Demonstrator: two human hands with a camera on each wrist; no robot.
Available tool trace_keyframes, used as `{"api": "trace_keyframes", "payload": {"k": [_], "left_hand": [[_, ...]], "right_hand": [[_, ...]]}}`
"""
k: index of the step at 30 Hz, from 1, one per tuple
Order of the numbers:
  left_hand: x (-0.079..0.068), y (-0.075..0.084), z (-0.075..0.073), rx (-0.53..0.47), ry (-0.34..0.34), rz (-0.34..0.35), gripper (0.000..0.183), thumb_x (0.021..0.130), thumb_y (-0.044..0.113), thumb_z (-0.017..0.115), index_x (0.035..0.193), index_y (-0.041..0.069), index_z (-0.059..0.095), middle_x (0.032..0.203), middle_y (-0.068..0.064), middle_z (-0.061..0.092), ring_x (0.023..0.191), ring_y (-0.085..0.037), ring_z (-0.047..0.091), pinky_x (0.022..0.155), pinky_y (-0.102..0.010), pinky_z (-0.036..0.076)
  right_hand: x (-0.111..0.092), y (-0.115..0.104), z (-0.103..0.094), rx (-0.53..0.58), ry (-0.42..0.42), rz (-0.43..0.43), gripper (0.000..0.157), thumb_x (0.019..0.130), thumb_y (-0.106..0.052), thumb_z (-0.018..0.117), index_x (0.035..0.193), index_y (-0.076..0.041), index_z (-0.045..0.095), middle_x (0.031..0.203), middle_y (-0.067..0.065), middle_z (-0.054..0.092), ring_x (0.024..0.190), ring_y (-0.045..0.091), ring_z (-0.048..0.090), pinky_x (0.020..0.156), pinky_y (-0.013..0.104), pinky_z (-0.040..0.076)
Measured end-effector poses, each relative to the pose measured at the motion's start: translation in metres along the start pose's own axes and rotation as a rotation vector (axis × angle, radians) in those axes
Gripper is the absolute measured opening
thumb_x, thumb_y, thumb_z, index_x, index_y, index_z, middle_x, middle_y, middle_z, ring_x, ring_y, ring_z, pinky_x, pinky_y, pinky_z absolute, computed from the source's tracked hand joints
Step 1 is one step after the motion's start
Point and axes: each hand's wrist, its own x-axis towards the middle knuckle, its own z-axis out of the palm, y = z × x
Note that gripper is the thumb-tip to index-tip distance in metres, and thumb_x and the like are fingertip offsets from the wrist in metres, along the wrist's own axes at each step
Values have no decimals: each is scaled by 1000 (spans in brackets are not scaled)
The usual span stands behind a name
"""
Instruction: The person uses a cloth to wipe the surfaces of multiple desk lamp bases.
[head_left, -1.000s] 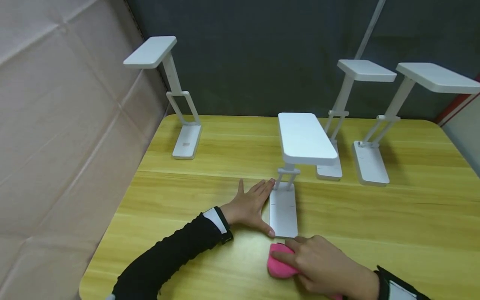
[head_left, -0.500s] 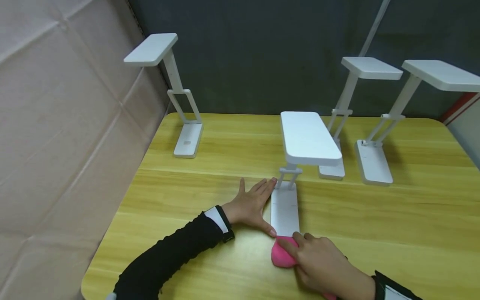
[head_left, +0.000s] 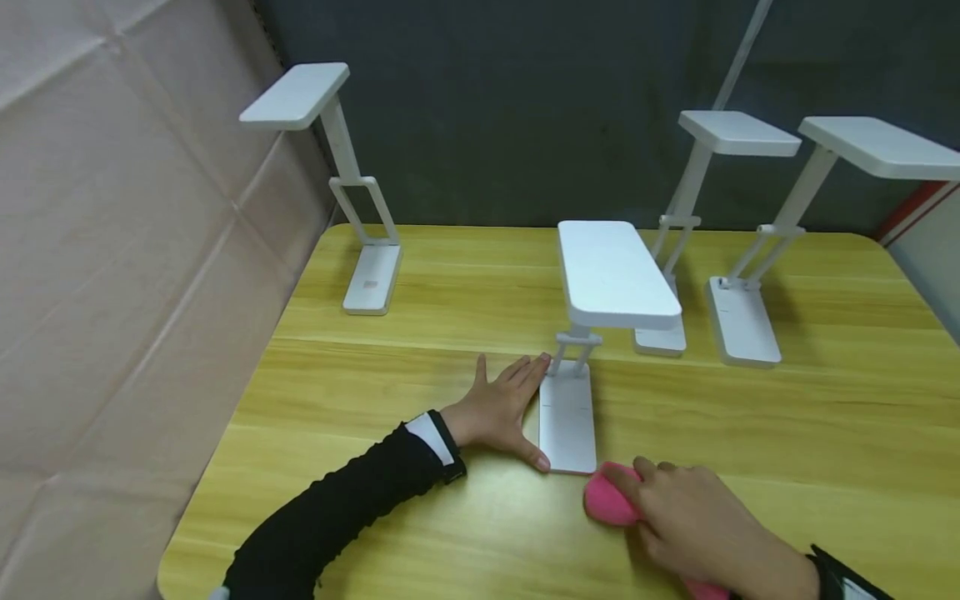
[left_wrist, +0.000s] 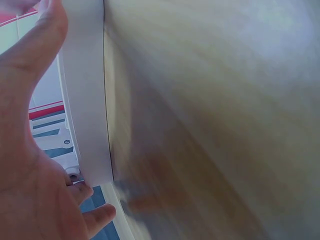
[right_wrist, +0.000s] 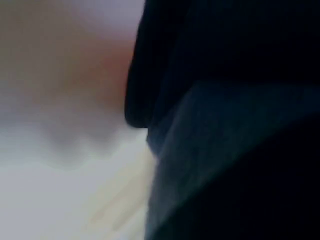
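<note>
A white folding desk lamp [head_left: 567,421] stands upright at mid-table, its flat head above the base. My left hand [head_left: 495,417] lies with spread fingers along the base's left side, thumb at the near corner and fingertips by the hinge. In the left wrist view, the same hand [left_wrist: 30,165] is beside the edge of the white base [left_wrist: 85,100]. My right hand [head_left: 697,517] grips a pink cloth [head_left: 611,497] on the table, just off the base's near right corner. The right wrist view is blurred and mostly dark sleeve; the cloth cannot be made out there.
Another white lamp [head_left: 372,279] stands at the back left. Two more, a lamp [head_left: 738,133] and a lamp [head_left: 744,325], stand at the back right, the nearer lamp's head partly covering one. A dark panel [head_left: 487,117] rises behind the wooden table [head_left: 360,517].
My right hand has brought the pink cloth up to the lamp base's near edge, then moved it right, past the corner. The left hand has stayed against the base.
</note>
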Motion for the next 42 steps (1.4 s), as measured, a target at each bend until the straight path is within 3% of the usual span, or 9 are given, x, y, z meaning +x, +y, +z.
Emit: {"api": "trace_keyframes", "payload": {"k": [5, 9, 12, 16, 22, 30, 36, 39, 42], "left_hand": [[-2, -1, -2, 10, 13, -6, 134, 52, 80, 62, 140, 15, -15, 150, -1, -2, 135, -17, 0, 95, -69, -7], [-3, 0, -2, 8, 21, 6, 132, 53, 80, 62, 141, 15, -14, 150, 0, -1, 136, -18, 1, 95, -70, -6], [-3, 1, -3, 7, 16, 11, 131, 54, 80, 61, 141, 15, -14, 150, -1, -1, 136, -17, 0, 95, -70, -6], [-1, 5, -2, 49, 16, 4, 132, 53, 81, 60, 141, 14, -13, 150, 0, -1, 136, -18, -1, 96, -70, -4], [0, 5, -4, 93, 11, -4, 134, 52, 83, 58, 140, 14, -16, 150, -1, -2, 136, -19, -1, 96, -69, -4], [0, 5, -5, 77, -7, -10, 134, 53, 82, 59, 139, 14, -17, 150, -2, -3, 135, -18, -2, 95, -69, -5], [-1, 6, -5, 51, -11, -2, 134, 53, 80, 61, 140, 13, -16, 150, -3, -3, 135, -19, -1, 95, -69, -5], [-2, 6, -4, 47, -10, 1, 134, 53, 79, 62, 140, 13, -16, 150, -2, -4, 135, -19, -1, 95, -69, -5], [-2, 5, -3, 43, -4, -6, 134, 53, 79, 63, 140, 14, -15, 150, -1, -3, 135, -18, -1, 96, -69, -6]], "right_hand": [[34, 20, -14, 50, 100, 25, 54, 68, -18, 64, 121, -17, 53, 79, 4, 55, 51, 7, 40, 39, 25, 33], [64, 33, -3, 98, 157, 16, 56, 71, -18, 63, 125, -15, 50, 82, 9, 56, 49, 6, 38, 38, 23, 31], [73, 37, 7, 129, 176, 23, 57, 70, -16, 63, 126, -14, 50, 82, 8, 56, 47, 5, 34, 37, 22, 28], [68, 34, 11, 187, 164, 50, 53, 68, -14, 61, 121, -15, 54, 79, 6, 56, 46, 4, 33, 37, 23, 28], [52, 22, 7, 244, 57, 73, 44, 71, -17, 61, 116, -18, 57, 81, -2, 56, 52, 3, 39, 42, 24, 35], [19, 5, 5, 274, -34, 1, 48, 69, -15, 62, 116, -21, 58, 90, -4, 57, 57, 3, 41, 48, 27, 39], [20, 4, -3, 385, -139, -66, 43, 69, -17, 61, 110, -26, 61, 91, -12, 58, 72, 4, 51, 56, 32, 44], [35, 7, -7, 380, -99, -72, 43, 70, -18, 60, 112, -26, 60, 97, -9, 60, 84, 9, 55, 64, 36, 47], [57, 13, -8, 295, 24, -62, 44, 72, -19, 60, 116, -22, 58, 97, -1, 61, 69, 9, 53, 56, 30, 46]]}}
